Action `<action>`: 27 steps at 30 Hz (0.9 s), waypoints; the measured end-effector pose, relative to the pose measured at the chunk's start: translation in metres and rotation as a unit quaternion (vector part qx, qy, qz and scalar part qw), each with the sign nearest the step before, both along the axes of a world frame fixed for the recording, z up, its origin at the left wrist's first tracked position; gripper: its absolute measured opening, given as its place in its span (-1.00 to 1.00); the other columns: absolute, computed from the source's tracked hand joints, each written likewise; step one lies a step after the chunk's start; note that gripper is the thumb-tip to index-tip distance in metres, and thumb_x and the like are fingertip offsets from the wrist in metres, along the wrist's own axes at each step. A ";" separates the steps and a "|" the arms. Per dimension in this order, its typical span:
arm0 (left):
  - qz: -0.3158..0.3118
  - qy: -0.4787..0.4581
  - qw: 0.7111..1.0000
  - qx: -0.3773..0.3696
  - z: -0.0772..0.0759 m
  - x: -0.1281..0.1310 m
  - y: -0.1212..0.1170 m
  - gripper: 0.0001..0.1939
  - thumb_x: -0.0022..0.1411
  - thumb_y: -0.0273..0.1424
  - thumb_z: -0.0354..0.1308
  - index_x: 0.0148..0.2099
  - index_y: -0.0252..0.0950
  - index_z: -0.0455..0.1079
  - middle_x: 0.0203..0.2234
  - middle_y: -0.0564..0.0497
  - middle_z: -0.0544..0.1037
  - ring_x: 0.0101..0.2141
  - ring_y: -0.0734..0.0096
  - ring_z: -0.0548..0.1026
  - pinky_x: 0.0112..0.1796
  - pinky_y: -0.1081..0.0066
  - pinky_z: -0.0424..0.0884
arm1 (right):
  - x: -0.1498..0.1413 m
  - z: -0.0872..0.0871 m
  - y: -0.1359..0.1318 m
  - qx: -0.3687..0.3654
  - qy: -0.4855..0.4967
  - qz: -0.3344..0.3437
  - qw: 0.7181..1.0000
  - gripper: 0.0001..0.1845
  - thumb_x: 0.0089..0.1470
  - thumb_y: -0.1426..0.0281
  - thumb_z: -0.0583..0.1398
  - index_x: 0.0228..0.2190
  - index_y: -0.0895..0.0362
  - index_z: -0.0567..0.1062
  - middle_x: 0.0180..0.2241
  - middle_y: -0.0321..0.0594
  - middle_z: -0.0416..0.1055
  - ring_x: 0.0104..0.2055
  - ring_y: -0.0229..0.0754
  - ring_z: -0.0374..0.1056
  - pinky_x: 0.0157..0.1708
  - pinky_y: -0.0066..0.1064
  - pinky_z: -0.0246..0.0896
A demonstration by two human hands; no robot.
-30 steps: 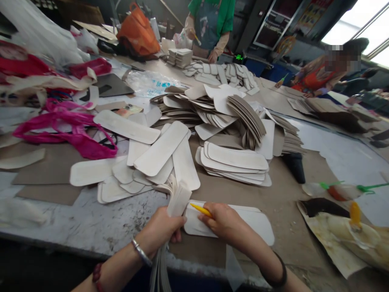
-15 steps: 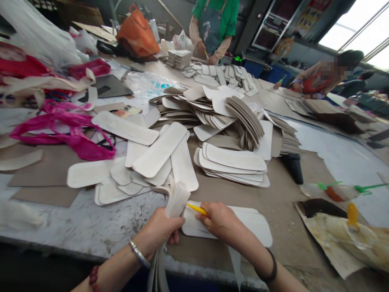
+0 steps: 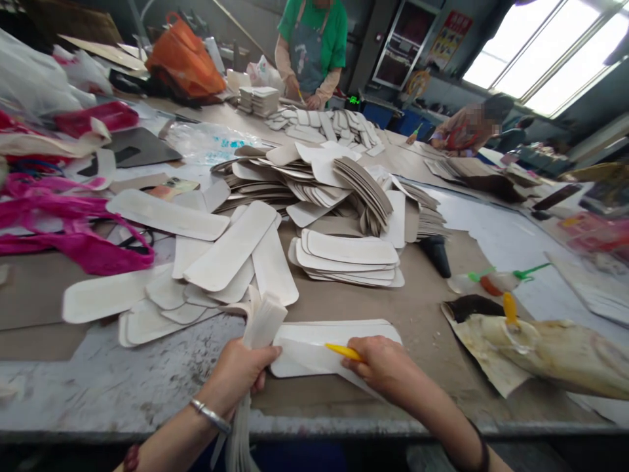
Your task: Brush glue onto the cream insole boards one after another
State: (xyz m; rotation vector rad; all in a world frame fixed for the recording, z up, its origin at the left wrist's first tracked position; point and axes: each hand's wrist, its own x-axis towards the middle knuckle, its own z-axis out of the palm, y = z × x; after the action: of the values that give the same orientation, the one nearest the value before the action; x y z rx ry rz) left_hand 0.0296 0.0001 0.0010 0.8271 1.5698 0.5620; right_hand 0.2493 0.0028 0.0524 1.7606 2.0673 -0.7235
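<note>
My left hand [image 3: 243,367] is closed round a bundle of thin white strips [image 3: 265,321], whose long ends hang below the table edge. My right hand [image 3: 381,360] grips a slim yellow pointed tool [image 3: 341,351], its tip pointing left. Under the tool lies a small stack of white rounded panels [image 3: 299,364] on brown sheeting. A loose pale strip slants across the top panel and passes beneath my right hand; whether my fingers also hold it, I cannot tell.
Behind my hands lie loose white panels [image 3: 230,252], a neat panel stack [image 3: 348,252] and a larger heap [image 3: 295,174]. Glue-stained wrapping with a yellow stick [image 3: 510,309] sits at right, near green-tipped bottles [image 3: 491,282]. Two co-workers are across the table.
My right hand and the yellow tool have moved right, away from my left hand. A pale strip now stretches across the panel. The whole view has shifted.
</note>
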 end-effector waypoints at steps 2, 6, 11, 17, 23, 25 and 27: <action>-0.002 0.000 1.000 0.002 0.002 -0.001 -0.002 -0.60 -0.17 -0.12 0.15 -0.80 -0.24 0.15 -0.91 0.08 0.19 -0.78 0.53 0.13 -0.63 0.45 0.06 | 0.030 0.002 -0.011 0.005 -0.008 -0.061 0.998 -0.78 0.15 0.37 0.05 -0.33 0.14 0.48 -0.34 -0.12 0.51 -0.27 -0.09 0.41 -0.34 -0.39 0.10; -0.010 0.021 1.000 0.005 0.008 0.002 -0.004 -0.56 -0.17 -0.10 0.14 -0.84 -0.24 0.14 -0.90 0.07 0.18 -0.77 0.52 0.13 -0.61 0.45 0.05 | 0.063 -0.002 -0.025 0.057 -0.029 -0.129 0.990 -0.71 0.20 0.35 -0.04 -0.26 0.16 0.44 -0.31 -0.11 0.50 -0.23 -0.07 0.41 -0.31 -0.37 0.12; -0.030 0.057 0.998 0.014 0.013 0.005 -0.005 -0.55 -0.17 -0.06 0.12 -0.82 -0.22 0.13 -0.91 0.07 0.17 -0.75 0.46 0.16 -0.59 0.41 0.12 | 0.053 -0.010 -0.022 0.107 -0.126 -0.142 0.976 -0.78 0.19 0.41 0.00 -0.31 0.12 0.44 -0.29 -0.12 0.49 -0.22 -0.05 0.41 -0.39 -0.40 0.08; -0.039 0.070 0.997 0.002 0.010 0.006 -0.005 -0.59 -0.17 -0.05 0.10 -0.78 -0.20 0.16 -0.90 0.05 0.22 -0.75 0.43 0.18 -0.61 0.41 0.12 | 0.050 -0.015 -0.016 0.132 -0.147 -0.126 0.972 -0.85 0.14 0.47 0.05 -0.33 0.13 0.43 -0.30 -0.11 0.49 -0.23 -0.03 0.41 -0.41 -0.39 0.08; -0.049 0.078 0.996 -0.002 0.012 0.008 -0.003 -0.56 -0.19 -0.03 0.11 -0.81 -0.20 0.14 -0.92 0.05 0.19 -0.75 0.42 0.18 -0.59 0.40 0.13 | 0.051 -0.014 -0.011 0.132 -0.152 -0.118 0.972 -0.82 0.19 0.38 0.05 -0.34 0.13 0.45 -0.32 -0.11 0.51 -0.27 -0.04 0.43 -0.45 -0.40 0.07; -0.050 0.080 0.995 -0.010 0.012 0.008 -0.002 -0.57 -0.20 -0.02 0.11 -0.81 -0.20 0.13 -0.92 0.05 0.19 -0.75 0.41 0.18 -0.59 0.40 0.12 | 0.051 -0.014 -0.010 0.127 -0.157 -0.117 0.972 -0.80 0.19 0.34 0.06 -0.34 0.13 0.45 -0.32 -0.10 0.51 -0.27 -0.04 0.43 -0.46 -0.41 0.08; -0.048 0.078 0.996 -0.015 0.009 0.007 -0.002 -0.57 -0.22 -0.01 0.11 -0.80 -0.20 0.15 -0.91 0.04 0.21 -0.74 0.41 0.18 -0.59 0.41 0.10 | 0.051 -0.015 -0.008 0.120 -0.160 -0.115 0.973 -0.80 0.19 0.32 0.07 -0.34 0.13 0.45 -0.33 -0.09 0.51 -0.27 -0.04 0.44 -0.46 -0.41 0.08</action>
State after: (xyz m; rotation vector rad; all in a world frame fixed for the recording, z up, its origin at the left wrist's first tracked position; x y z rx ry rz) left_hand 0.0369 -0.0021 0.0102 0.9365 1.6663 0.4118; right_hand 0.2998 -0.0053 0.0372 2.1141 1.8116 -0.2256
